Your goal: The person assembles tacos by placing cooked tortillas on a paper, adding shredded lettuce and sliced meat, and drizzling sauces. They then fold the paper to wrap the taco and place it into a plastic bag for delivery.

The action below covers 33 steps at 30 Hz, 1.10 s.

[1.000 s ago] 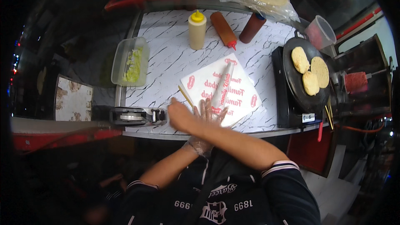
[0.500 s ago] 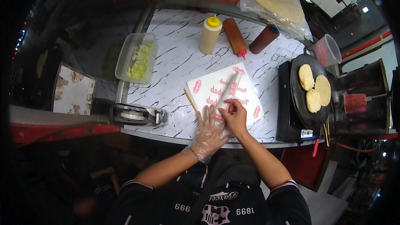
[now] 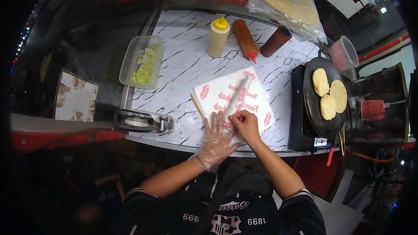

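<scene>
A slim paper-wrapped roll [image 3: 241, 95] lies slantwise on a stack of white wrapping paper sheets [image 3: 208, 102] with red print. My left hand [image 3: 215, 141], in a clear plastic glove, lies with its fingers spread on the sheets against the roll's near end. Bare, my right hand [image 3: 246, 125] is closed in a pinch at the roll's lower part, right beside the left fingertips. Whatever sits between its thumb and fingers is hidden. Left of the sheets stands a tape dispenser [image 3: 143, 121]. A thin wooden stick [image 3: 197, 105] shows along the sheets' left edge.
A tub of shredded lettuce [image 3: 141, 63] sits at the left. A cream squeeze bottle [image 3: 218, 38], an orange one [image 3: 244, 40] and a dark red one [image 3: 276, 42] stand or lean at the back. At right, a black griddle [image 3: 314, 112] holds round breads [image 3: 327, 107]; bagged flatbreads [image 3: 285, 2] lie behind.
My right fingers have drawn in tighter and sit slightly lower, exposing more of the roll's print. The left hand stays pressed in place. The view has shifted slightly.
</scene>
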Each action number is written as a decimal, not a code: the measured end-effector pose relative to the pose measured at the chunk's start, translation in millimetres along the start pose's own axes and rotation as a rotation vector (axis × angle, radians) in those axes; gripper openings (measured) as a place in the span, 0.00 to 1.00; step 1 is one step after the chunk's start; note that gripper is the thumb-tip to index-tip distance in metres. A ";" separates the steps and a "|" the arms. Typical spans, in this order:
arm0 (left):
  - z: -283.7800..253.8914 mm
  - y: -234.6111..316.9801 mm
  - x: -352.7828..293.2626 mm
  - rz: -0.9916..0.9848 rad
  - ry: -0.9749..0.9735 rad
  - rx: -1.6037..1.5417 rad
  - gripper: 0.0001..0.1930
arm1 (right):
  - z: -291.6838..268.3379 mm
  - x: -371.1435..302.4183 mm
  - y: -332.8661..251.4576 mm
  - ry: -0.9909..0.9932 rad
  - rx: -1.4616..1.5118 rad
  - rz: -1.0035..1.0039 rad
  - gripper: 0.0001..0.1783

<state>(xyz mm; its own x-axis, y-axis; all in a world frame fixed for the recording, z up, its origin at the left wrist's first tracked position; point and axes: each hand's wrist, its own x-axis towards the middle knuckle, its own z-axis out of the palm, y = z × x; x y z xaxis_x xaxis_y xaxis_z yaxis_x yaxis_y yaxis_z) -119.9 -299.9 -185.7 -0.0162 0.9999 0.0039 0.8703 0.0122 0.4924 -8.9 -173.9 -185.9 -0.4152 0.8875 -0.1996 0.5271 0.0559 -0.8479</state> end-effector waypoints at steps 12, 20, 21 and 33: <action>5.5 -1.8 -3.0 0.008 0.083 -0.033 0.39 | -2.0 10.3 -12.8 -0.002 -0.201 0.215 0.23; 5.0 -3.3 -2.1 0.018 0.057 -0.053 0.39 | -10.2 23.2 -19.3 -0.061 -0.314 0.231 0.30; 2.8 -2.2 -1.9 0.018 0.040 -0.054 0.39 | -6.8 27.4 -15.2 -0.049 -0.354 0.186 0.30; 0.0 9.7 -0.3 -0.029 0.007 0.049 0.40 | -51.4 -0.2 -11.9 -0.174 -0.336 -0.051 0.28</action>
<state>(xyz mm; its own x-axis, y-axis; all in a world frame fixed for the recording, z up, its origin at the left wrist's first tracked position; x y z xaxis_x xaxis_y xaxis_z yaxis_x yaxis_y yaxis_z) -111.4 -300.1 -180.9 -0.0448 0.9990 -0.0032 0.8926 0.0415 0.4490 22.9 -151.3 -150.5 -0.5518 0.7904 -0.2659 0.7043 0.2710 -0.6562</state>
